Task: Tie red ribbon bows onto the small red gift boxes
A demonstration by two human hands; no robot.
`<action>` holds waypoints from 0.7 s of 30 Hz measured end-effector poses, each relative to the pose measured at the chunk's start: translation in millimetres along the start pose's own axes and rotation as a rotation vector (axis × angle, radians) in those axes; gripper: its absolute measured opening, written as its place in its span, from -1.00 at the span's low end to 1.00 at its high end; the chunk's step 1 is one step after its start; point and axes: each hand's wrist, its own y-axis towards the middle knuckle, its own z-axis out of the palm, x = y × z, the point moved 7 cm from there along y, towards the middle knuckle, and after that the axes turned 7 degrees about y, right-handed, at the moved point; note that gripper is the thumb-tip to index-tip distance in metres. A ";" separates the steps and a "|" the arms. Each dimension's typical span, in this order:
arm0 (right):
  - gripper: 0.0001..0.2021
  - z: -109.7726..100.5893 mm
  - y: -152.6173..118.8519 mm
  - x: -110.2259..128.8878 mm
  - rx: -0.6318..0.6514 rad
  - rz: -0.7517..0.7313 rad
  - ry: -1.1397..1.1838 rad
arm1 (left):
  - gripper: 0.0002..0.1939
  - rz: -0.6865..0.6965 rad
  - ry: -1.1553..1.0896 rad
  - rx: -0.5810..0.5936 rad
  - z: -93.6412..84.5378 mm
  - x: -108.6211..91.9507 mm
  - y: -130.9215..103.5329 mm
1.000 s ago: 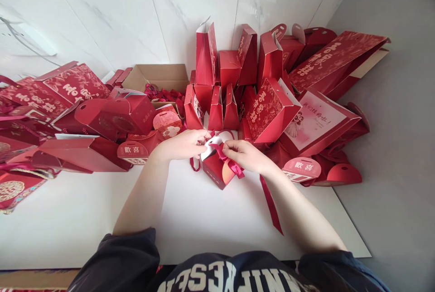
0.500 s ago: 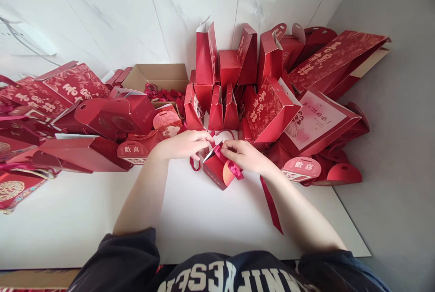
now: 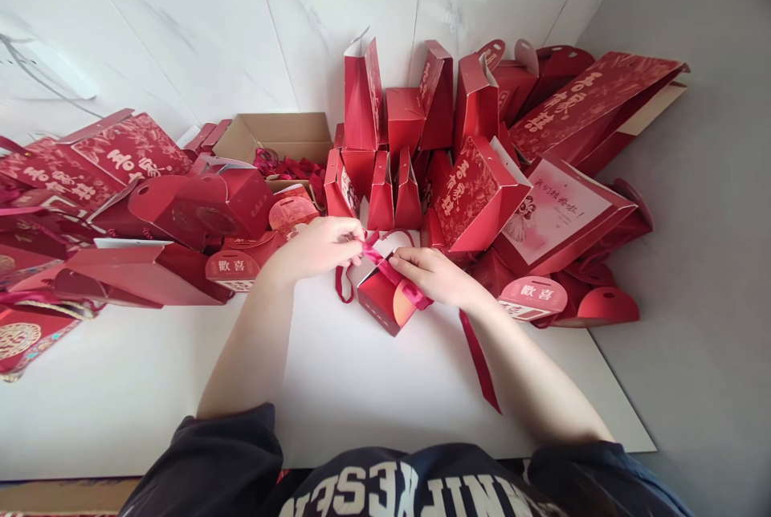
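At centre, a small red box (image 3: 377,303) rests on the white table (image 3: 373,396), a magenta ribbon (image 3: 383,264) across it. The left hand (image 3: 328,250) has thumb and finger clamped on the ribbon; the right hand (image 3: 437,274) has fingers together at the box's upper edge, grip not determinable. Red packages (image 3: 482,200) crowd left and right; a cardboard carton (image 3: 280,136) stands far left.

A white wall (image 3: 210,11) with faint grey marble veining and thin straight seams stands before me, behind a smooth white table (image 3: 373,396). A plain grey wall (image 3: 704,260) closes the right side. Far left, a thin cable (image 3: 37,74) slants past a white wall fitting (image 3: 63,75). Light glosses the marbled surface near the top.
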 end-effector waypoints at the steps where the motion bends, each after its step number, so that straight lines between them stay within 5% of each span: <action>1: -0.62 -0.4 0.0 0.0 -0.001 0.001 0.004 | -0.92 -0.011 -0.031 -0.042 -6.8 2.6 -2.4; 8: -0.66 -4.9 -0.9 3.3 -0.021 -0.026 0.021 | -0.93 -0.009 -0.288 -0.371 -48.9 3.6 -27.6; 14: -0.71 -32.9 -20.6 21.7 -0.122 -0.024 -0.024 | -0.98 0.096 -0.566 -0.635 -73.7 9.0 -40.1; 21: -0.54 -36.5 -40.7 9.4 0.090 0.191 -0.280 | -0.93 0.206 -0.685 -0.787 -96.2 14.3 -50.6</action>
